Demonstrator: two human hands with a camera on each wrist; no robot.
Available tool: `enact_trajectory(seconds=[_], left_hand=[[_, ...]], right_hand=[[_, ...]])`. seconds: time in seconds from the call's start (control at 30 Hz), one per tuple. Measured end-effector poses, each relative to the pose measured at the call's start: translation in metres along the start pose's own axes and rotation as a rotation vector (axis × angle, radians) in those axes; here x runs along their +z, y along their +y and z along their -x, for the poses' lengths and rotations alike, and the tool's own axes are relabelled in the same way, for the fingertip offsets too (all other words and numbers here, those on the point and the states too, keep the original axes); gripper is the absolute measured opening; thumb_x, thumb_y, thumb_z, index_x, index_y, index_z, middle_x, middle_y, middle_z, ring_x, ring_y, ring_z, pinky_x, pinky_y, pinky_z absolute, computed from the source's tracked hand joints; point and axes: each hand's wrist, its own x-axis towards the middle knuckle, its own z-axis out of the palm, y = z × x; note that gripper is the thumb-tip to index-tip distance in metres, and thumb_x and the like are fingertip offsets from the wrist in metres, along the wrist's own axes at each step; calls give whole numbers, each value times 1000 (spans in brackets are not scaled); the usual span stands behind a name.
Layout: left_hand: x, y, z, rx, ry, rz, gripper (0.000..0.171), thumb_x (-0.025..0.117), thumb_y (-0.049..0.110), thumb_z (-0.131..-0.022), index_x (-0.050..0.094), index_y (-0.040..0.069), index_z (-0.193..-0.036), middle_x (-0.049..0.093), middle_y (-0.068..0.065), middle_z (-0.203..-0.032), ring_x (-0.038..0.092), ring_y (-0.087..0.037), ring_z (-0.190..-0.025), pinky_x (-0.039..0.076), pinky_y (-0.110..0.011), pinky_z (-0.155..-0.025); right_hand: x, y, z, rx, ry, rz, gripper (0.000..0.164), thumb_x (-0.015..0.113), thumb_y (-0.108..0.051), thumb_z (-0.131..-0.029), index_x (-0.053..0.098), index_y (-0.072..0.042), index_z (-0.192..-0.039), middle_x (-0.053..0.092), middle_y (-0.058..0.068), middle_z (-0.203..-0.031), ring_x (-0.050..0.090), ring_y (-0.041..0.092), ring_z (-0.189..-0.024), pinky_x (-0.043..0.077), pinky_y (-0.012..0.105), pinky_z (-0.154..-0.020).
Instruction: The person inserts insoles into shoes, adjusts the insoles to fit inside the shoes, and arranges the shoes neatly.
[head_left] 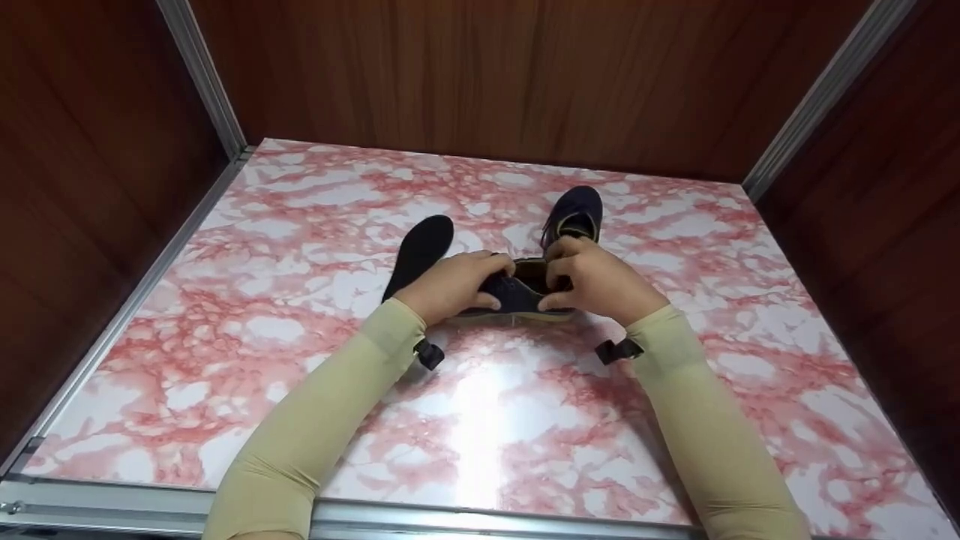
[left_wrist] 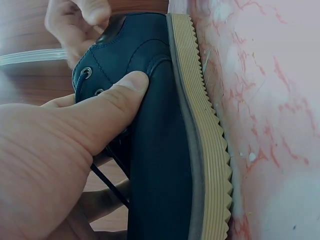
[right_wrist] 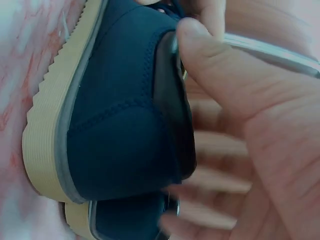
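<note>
A dark navy lace-up shoe (head_left: 517,298) with a ribbed tan sole stands on the marbled surface, toe to the left. My left hand (head_left: 452,283) grips its front part, the thumb flat on the near side (left_wrist: 160,130) and the fingers across the laces. Over the heel end is my right hand (head_left: 592,277); its thumb lies at the dark-lined collar (right_wrist: 172,110), and its fingers are spread loosely about the opening, blurred in the right wrist view. A flat black insole (head_left: 420,251) lies left of the shoe, partly behind my left hand.
A second navy shoe (head_left: 577,210) stands behind my right hand, toe pointing away. Dark wood panels (head_left: 480,82) with metal edging enclose the red-and-white surface (head_left: 300,262) at the back and sides. A metal rail (head_left: 112,499) runs along the front edge.
</note>
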Motion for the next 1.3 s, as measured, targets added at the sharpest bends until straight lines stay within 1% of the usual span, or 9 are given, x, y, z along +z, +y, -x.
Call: enact_trajectory(seconds=[0.1,0.23,0.3,0.4,0.63,0.77,1.0,1.13,1.3], left_hand=[[0,0,-1,-1,-1,-11,47,78,41,-100,59,26,-140,69,1,-138,69,-20,-126,56,-43,-108],[0,1,-1,1,9,-16,48,79,41,-99,59,25,-140,70,0,-138,70,-21,-126,56,-44,-108],[0,0,-1,3,12,-18,49,80,40,-99,59,24,-141,70,-1,-139,70,-22,-126,56,-44,-109],[0,0,-1,5,18,-20,50,80,40,-98,60,23,-141,70,-2,-139,70,-23,-126,56,-45,-109],[0,-1,-1,5,18,-19,49,80,41,-99,60,24,-140,70,-2,-137,70,-22,-126,56,-45,-108],[1,0,-2,3,7,-22,49,80,41,-98,59,25,-140,71,-2,-136,70,-23,-125,56,-45,-108],[-2,1,-2,-9,1,-15,47,78,42,-99,59,26,-140,70,-1,-136,70,-21,-124,56,-44,-107],[-2,2,-2,-16,-1,-14,48,78,42,-100,59,26,-141,70,-1,-137,70,-21,-125,56,-44,-107],[0,1,-1,-11,2,-18,49,79,41,-99,59,25,-140,70,-1,-138,69,-21,-126,56,-44,-109]], right_hand=[[3,-3,-1,-54,6,17,28,95,-36,-87,80,-13,-91,69,6,-115,66,26,-103,62,44,-90],[7,-9,-2,-24,-48,52,25,93,-34,-90,75,-17,-86,68,0,-90,60,17,-78,54,38,-74],[9,-11,-3,-14,-66,81,27,91,-35,-91,72,-18,-84,68,-1,-84,56,16,-72,51,38,-70],[11,-13,-5,-18,-63,126,26,90,-36,-92,72,-19,-84,70,-1,-82,58,16,-69,53,40,-69],[14,-11,-6,12,-64,104,26,91,-34,-92,72,-19,-83,70,-1,-81,57,17,-69,52,39,-70],[17,-11,-6,-3,-66,133,28,90,-36,-92,71,-18,-83,70,0,-81,60,17,-71,55,40,-71],[18,-12,-6,-7,-49,129,33,80,-43,-100,70,-18,-81,64,-2,-71,55,18,-66,49,39,-68],[17,-13,-6,-14,-45,146,32,77,-42,-103,71,-18,-82,65,-2,-70,55,19,-65,50,41,-68],[20,-14,-4,-29,-24,129,32,81,-40,-100,69,-19,-79,66,-2,-71,56,18,-65,51,41,-68]])
